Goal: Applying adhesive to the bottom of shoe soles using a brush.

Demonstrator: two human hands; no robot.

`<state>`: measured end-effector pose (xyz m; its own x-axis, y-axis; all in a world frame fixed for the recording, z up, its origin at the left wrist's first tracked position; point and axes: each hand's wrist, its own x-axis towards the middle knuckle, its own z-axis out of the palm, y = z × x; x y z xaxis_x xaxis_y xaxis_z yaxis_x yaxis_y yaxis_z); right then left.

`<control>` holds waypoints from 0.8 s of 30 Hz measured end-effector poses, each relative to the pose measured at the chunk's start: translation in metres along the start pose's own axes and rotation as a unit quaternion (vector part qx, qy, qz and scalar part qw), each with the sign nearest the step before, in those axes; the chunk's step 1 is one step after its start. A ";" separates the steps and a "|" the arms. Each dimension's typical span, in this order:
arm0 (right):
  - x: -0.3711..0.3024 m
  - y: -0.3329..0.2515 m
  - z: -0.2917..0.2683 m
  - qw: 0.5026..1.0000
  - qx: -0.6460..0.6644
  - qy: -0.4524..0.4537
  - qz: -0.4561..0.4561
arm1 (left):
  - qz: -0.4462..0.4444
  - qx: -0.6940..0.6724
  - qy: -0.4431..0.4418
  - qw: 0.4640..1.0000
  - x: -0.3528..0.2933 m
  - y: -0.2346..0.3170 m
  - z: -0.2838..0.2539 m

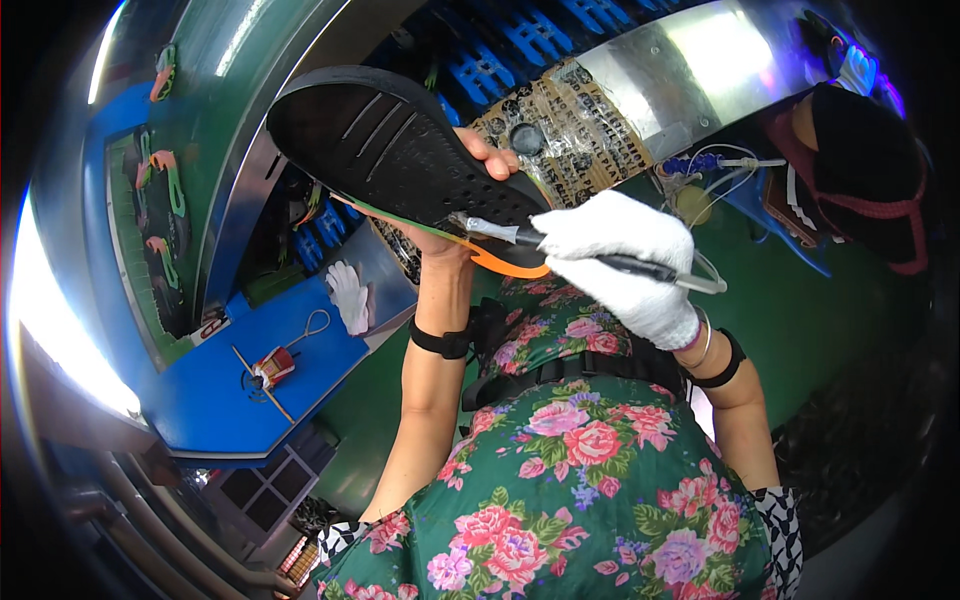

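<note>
Gripping a black shoe sole [385,150], the left hand [438,245] is supporting it underneath while the gloved right hand [628,262] is pinching a slim tool [492,231] over it.

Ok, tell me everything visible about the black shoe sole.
The black shoe sole looks like rubber or foam: raised rim, pale straight lines toward its rounded upper-left end, small round holes toward the other. Its near edge shows green and orange. Held up at a slant, it faces the camera. The bare left grip holds it from behind; the gloved right grip holds a pen-like tool, its tip apparently touching the surface. The glove partly hides the holed end.
</note>
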<state>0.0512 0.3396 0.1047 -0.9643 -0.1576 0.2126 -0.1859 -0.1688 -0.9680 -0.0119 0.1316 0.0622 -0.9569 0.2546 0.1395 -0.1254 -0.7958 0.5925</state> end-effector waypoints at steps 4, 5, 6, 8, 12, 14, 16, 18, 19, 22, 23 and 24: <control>-0.002 0.002 -0.002 0.993 -0.073 -0.049 -0.074 | -0.001 0.025 -0.016 1.000 0.001 0.001 -0.002; -0.002 0.003 -0.002 0.998 -0.018 -0.037 -0.041 | -0.002 0.028 -0.017 0.999 0.001 0.001 -0.002; -0.002 0.003 -0.002 0.999 0.025 -0.037 0.015 | -0.006 0.032 -0.010 0.999 0.001 0.001 -0.002; -0.003 0.005 -0.003 0.999 0.030 0.005 0.031 | -0.010 0.036 -0.004 0.999 0.000 0.001 -0.002; -0.004 0.007 -0.004 0.997 -0.050 -0.020 -0.062 | -0.007 -0.001 -0.006 1.000 0.000 0.002 -0.001; -0.005 0.008 -0.004 0.995 -0.069 -0.045 -0.057 | -0.005 -0.008 0.001 1.000 0.001 0.002 -0.001; -0.006 0.008 -0.004 0.995 0.072 -0.017 0.060 | -0.005 0.016 -0.016 1.000 0.002 0.002 -0.001; -0.008 0.009 -0.005 0.995 0.067 0.018 0.065 | -0.008 0.019 -0.021 1.000 0.004 0.001 -0.001; -0.008 0.009 -0.006 0.999 0.031 0.010 0.031 | -0.005 0.016 -0.025 1.000 0.004 0.001 -0.001; -0.010 0.009 -0.009 0.997 -0.061 -0.020 -0.046 | -0.006 0.022 -0.022 1.000 0.005 0.001 -0.001; -0.010 0.009 -0.009 0.999 -0.033 -0.019 -0.020 | -0.010 0.020 -0.022 1.000 0.006 0.001 0.000; -0.011 0.009 -0.009 1.000 -0.008 -0.022 0.004 | -0.015 0.028 -0.019 0.999 0.006 0.002 0.000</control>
<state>0.0583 0.3490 0.0924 -0.9569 -0.2007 0.2101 -0.1814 -0.1521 -0.9716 -0.0177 0.1315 0.0642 -0.9423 0.2989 0.1509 -0.1375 -0.7564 0.6395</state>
